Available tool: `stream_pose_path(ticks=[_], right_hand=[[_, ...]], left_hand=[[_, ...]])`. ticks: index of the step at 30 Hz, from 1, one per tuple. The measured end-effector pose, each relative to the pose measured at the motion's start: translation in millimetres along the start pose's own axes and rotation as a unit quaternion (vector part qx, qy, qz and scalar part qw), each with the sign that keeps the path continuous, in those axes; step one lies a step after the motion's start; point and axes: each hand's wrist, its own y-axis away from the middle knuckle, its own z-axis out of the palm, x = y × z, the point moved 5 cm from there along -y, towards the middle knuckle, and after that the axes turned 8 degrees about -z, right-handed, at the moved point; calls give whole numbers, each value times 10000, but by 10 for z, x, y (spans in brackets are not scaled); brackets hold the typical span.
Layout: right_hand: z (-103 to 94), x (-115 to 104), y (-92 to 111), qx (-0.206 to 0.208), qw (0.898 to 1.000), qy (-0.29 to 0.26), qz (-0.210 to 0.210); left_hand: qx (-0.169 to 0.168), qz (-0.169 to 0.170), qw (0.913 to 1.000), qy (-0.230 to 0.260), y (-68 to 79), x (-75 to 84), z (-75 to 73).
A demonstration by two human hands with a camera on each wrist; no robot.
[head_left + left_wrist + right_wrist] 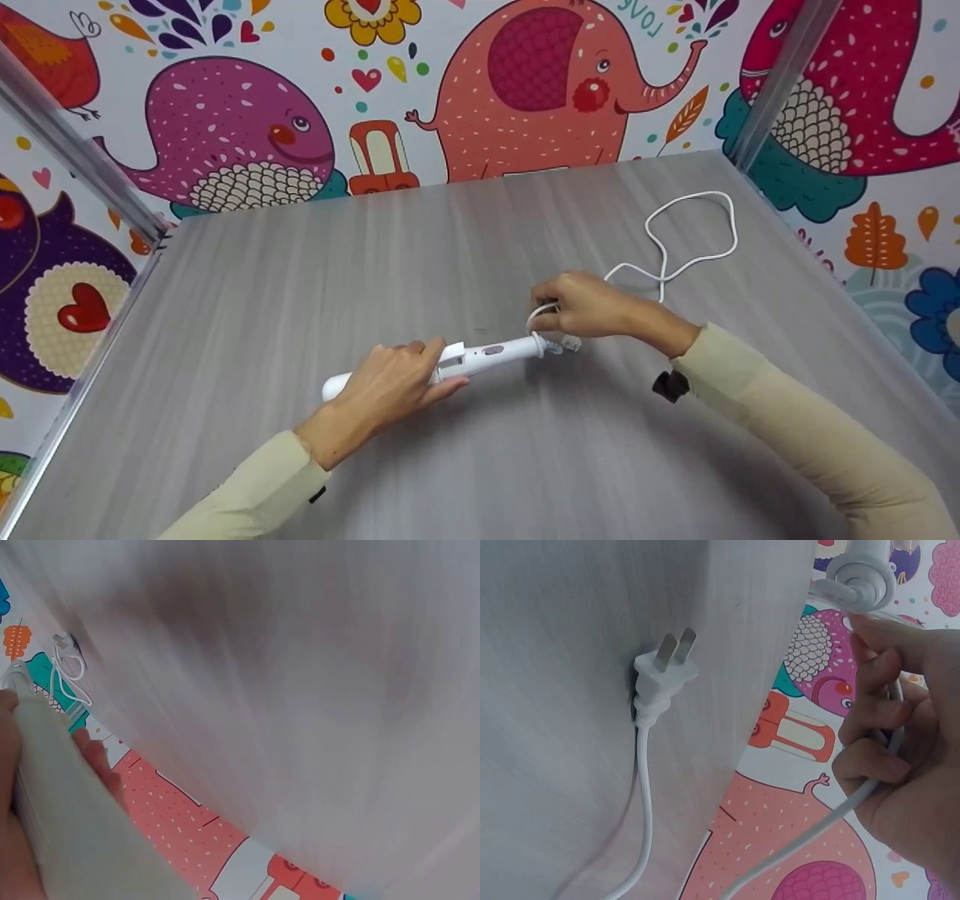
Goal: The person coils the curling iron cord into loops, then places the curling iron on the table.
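Observation:
A white curling iron (506, 352) is held at a slant above the table, its cord end toward the right. My left hand (390, 379) grips it around the barrel half, with the rounded tip poking out past the wrist side. My right hand (585, 304) is just beyond the handle's end, its curled fingers holding the white power cord (802, 836) close to where it leaves the handle. In the right wrist view, the two-pin plug (664, 675) lies on the table below that hand, apart from the fingers.
The rest of the cord makes a loose loop (731, 225) on the grey table (315, 285) at the back right. Cartoon-printed walls (420, 90) stand behind and at both sides, with metal posts (787, 82) at the corners.

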Motion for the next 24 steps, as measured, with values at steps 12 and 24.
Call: stream_pose_path(ticks=[12, 24], right_hand=[[61, -91, 59, -24, 9994, -192, 303], [73, -120, 180, 3, 9881, -1502, 331]], left_hand=[[286, -298, 9985, -352, -16, -10, 82], [620, -1070, 9921, 191, -2, -151, 19]])
